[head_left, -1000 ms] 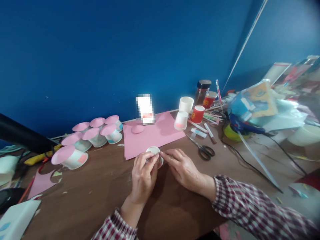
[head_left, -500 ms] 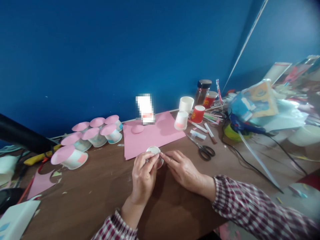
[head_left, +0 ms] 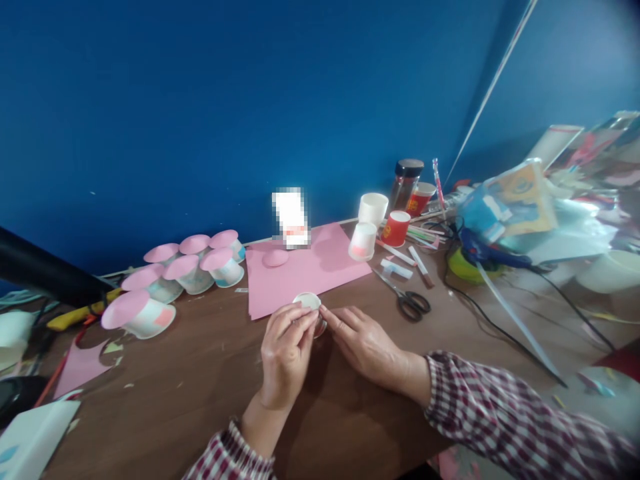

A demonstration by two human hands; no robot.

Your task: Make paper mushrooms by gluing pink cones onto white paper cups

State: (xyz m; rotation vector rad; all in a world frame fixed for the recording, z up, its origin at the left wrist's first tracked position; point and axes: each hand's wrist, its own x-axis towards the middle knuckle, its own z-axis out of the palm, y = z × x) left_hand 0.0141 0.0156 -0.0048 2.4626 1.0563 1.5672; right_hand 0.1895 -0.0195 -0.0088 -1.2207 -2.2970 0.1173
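A small white paper cup [head_left: 307, 301] stands on the brown table just below the pink sheets. My left hand [head_left: 287, 347] is wrapped round its near side, thumb and fingers pressed together at the rim, hiding most of the cup. My right hand [head_left: 367, 343] touches the cup's right side with its fingertips, its fingers close together; anything tiny between them cannot be made out. Behind the cup, pink sheets [head_left: 310, 273] lie flat with a small pink disc [head_left: 275, 258] on them.
Several cups with pink discs [head_left: 183, 267] stand at the left. Scissors [head_left: 411, 305], glue sticks [head_left: 397, 269], a red cup [head_left: 396, 229] and white cups [head_left: 363, 240] are at the right. A blue glue gun [head_left: 493, 253] with a cable lies further right.
My left hand has shifted very slightly left at the cup, and my right fingers have moved slightly against its rim. The cup has stayed in place.
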